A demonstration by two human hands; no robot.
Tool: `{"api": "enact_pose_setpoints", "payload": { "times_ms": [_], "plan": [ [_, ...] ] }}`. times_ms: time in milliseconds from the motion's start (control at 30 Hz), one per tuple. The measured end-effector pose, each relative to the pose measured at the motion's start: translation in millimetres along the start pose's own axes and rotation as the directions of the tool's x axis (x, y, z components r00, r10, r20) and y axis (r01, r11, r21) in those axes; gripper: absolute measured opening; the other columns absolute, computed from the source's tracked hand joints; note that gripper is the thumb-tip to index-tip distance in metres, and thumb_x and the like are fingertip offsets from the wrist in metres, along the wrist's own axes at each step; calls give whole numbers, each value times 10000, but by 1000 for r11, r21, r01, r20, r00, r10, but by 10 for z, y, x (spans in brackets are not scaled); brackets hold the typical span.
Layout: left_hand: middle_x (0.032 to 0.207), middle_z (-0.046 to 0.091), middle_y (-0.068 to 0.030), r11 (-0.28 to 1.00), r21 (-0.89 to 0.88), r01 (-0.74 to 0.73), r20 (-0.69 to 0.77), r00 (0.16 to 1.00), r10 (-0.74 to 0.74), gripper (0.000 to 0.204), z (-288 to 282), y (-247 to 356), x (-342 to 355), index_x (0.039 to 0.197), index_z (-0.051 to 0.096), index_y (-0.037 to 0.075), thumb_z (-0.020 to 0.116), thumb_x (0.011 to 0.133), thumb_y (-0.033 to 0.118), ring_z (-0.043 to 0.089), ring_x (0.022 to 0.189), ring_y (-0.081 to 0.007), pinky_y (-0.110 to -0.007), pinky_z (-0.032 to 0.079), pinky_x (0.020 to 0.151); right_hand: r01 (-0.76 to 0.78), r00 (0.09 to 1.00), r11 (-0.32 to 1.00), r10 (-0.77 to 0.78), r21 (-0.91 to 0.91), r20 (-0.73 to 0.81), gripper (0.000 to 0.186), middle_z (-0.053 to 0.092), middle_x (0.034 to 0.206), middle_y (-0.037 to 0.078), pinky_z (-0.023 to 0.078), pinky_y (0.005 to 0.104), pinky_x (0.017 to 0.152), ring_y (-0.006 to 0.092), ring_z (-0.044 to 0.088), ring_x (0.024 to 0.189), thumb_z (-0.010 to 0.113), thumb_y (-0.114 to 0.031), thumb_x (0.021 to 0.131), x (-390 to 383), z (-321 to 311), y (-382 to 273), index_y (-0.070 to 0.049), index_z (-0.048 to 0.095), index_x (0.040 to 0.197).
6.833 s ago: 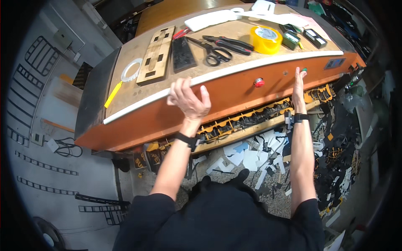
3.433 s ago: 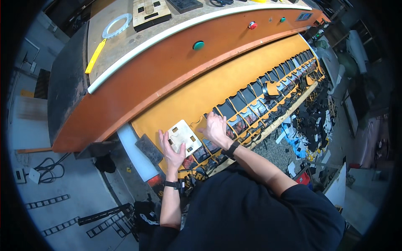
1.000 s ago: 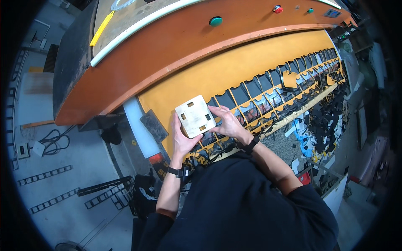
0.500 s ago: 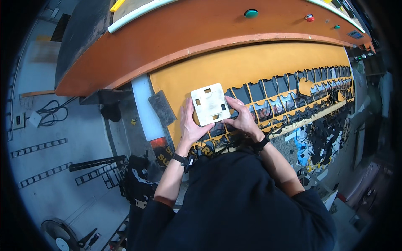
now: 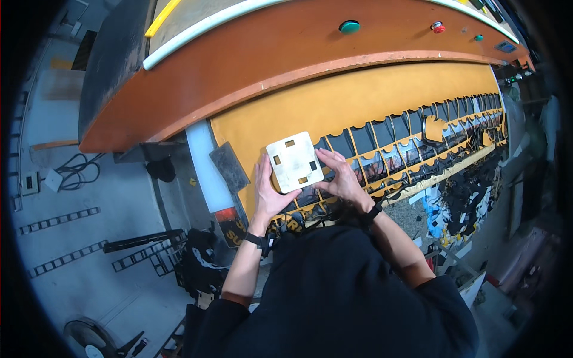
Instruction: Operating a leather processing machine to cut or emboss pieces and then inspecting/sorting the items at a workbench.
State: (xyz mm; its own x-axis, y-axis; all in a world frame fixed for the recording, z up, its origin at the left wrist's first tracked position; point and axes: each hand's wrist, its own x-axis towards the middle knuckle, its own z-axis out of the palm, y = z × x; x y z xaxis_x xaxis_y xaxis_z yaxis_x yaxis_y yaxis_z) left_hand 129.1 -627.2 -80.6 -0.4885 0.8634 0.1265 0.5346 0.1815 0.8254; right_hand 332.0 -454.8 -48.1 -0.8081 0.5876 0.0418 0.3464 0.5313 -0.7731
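Note:
A white square plate (image 5: 293, 160) with rounded corners and several small rectangular slots lies over the yellow sheet (image 5: 358, 89), beside its cut-out row. My left hand (image 5: 271, 194) wraps round its left edge and lower corner, fingers along the side and thumb at the bottom. Against the opposite edge my right hand (image 5: 343, 179) presses its fingertips, with the thumb near the lower right corner. Both hands are closed on the plate. How far its underside touches the sheet is hidden. A dark grey slab (image 5: 229, 166) rests on the sheet's left end.
Just beyond the sheet runs an orange machine beam (image 5: 250, 89) with green and red buttons. Curved cut-outs (image 5: 388, 134) stretch along the sheet to the right. Dark and light scraps (image 5: 462, 206) are heaped at the right. Cables (image 5: 77, 173) and a fan (image 5: 89, 337) are at the left.
The whole scene has shifted slightly as my head moved. The plate has turned a little and sits lower in the picture, with both hands still at its sides.

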Motion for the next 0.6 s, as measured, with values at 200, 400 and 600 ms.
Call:
{"api": "enact_pose_setpoints", "payload": {
  "times_ms": [200, 400, 600],
  "plan": [
    [1684, 424, -295, 1000, 1, 14, -16, 1000, -14, 1321, -20, 31, 5, 1682, 308, -22, 1043, 620, 253, 365, 1592, -473, -559, 234, 1348, -18, 1000, 1000, 18, 11, -1, 980, 625, 1546, 207, 340, 494, 1298, 340, 527, 1507, 1012, -257, 698, 12, 13, 6, -38, 590, 1555],
    [1697, 402, -306, 1000, 4, 22, 16, 1000, -22, 1332, -3, 21, 34, 1683, 290, -41, 1040, 633, 287, 369, 1597, -456, -561, 204, 1355, 1, 1000, 999, 0, 32, -20, 994, 634, 1545, 188, 357, 509, 1291, 331, 541, 1502, 1020, -250, 689, 5, -14, 10, -42, 588, 1560],
    [1700, 366, -343, 996, 84, -25, 4, 1000, 25, 1363, -10, -16, -33, 1682, 243, -78, 1032, 651, 337, 335, 1616, -451, -578, 169, 1362, 14, 1000, 1000, -14, 12, -9, 995, 619, 1553, 206, 361, 504, 1286, 352, 518, 1515, 1007, -297, 709, -33, -35, -46, -2, 570, 1554]
  ]
}}
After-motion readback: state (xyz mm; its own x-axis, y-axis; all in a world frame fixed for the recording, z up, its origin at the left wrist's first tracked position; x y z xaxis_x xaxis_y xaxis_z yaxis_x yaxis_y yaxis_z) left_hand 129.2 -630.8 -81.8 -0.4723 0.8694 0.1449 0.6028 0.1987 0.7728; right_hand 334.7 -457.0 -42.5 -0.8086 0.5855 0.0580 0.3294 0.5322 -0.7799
